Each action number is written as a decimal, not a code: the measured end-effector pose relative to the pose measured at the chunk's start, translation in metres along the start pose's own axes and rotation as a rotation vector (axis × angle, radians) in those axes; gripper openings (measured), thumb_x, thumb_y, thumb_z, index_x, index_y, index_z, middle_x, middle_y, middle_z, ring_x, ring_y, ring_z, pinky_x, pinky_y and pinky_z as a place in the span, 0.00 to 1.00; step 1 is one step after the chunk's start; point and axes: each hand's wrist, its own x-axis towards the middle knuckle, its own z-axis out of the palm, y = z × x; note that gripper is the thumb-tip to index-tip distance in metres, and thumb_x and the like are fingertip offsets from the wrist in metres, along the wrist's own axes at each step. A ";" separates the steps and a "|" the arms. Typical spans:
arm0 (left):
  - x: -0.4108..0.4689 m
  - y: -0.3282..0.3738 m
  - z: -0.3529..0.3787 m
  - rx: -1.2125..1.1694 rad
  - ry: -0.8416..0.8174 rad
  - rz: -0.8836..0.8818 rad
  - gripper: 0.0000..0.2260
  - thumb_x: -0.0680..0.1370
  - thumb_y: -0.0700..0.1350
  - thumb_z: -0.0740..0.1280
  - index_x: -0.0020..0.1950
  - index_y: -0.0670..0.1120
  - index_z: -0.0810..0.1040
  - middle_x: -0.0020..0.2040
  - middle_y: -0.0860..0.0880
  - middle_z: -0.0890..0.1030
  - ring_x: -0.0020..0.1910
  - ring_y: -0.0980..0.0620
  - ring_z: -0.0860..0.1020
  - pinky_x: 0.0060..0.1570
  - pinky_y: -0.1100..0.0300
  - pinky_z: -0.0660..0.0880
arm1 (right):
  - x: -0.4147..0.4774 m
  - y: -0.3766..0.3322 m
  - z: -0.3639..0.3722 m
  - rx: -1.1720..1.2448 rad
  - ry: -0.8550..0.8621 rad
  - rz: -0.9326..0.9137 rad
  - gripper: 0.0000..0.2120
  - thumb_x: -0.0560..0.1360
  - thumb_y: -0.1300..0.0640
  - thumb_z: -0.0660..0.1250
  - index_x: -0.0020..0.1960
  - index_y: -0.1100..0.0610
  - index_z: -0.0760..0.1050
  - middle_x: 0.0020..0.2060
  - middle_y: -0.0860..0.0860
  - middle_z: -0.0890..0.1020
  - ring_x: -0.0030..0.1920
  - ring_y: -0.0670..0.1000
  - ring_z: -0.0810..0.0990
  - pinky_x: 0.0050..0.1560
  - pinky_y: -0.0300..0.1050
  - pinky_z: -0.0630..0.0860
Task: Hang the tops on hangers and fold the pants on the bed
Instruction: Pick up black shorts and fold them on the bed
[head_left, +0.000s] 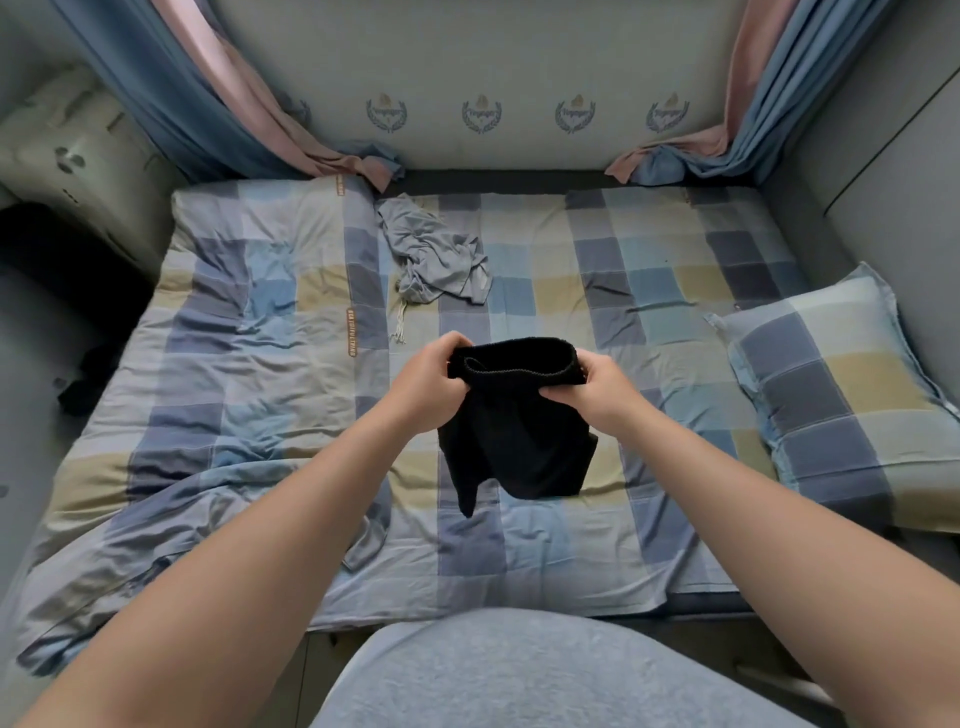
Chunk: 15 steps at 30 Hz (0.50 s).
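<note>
Bed with checked sheet fills the view. We hold black pants over the bed's middle. Left hand and right hand each grip the waistband, fingers curled and pinching cloth, legs hanging. Crumpled grey garment lies toward the bed's far edge, and a pillow at its right end.

I am counting two hands, the left hand and the right hand, both gripping one pair of black pants. One grey garment is lying farther off, so I am tallying two garments on one bed. One checked pillow is sitting at the right and one checked quilt is spreading over the left. Two curtains are hanging at the far corners, the left curtain and the right curtain, and four crests are lining the far wall.
</note>
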 end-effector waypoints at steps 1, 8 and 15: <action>0.001 0.001 -0.001 0.022 0.020 0.034 0.12 0.76 0.33 0.62 0.50 0.50 0.75 0.41 0.53 0.78 0.38 0.53 0.76 0.36 0.60 0.70 | 0.003 -0.001 -0.001 -0.025 0.015 -0.030 0.17 0.73 0.65 0.74 0.52 0.44 0.79 0.50 0.46 0.85 0.56 0.49 0.83 0.62 0.51 0.77; -0.005 -0.034 0.024 0.096 0.064 0.089 0.17 0.73 0.31 0.61 0.54 0.50 0.76 0.50 0.51 0.80 0.51 0.48 0.76 0.51 0.50 0.74 | 0.002 0.031 0.019 -0.338 0.092 -0.063 0.12 0.74 0.61 0.71 0.50 0.48 0.73 0.43 0.45 0.80 0.49 0.55 0.79 0.52 0.53 0.74; -0.039 -0.145 0.110 0.301 -0.069 -0.126 0.18 0.71 0.31 0.60 0.53 0.51 0.74 0.52 0.51 0.77 0.55 0.45 0.71 0.50 0.51 0.67 | -0.014 0.167 0.094 -0.672 0.014 0.022 0.16 0.69 0.66 0.68 0.54 0.53 0.74 0.51 0.50 0.76 0.56 0.57 0.72 0.51 0.49 0.62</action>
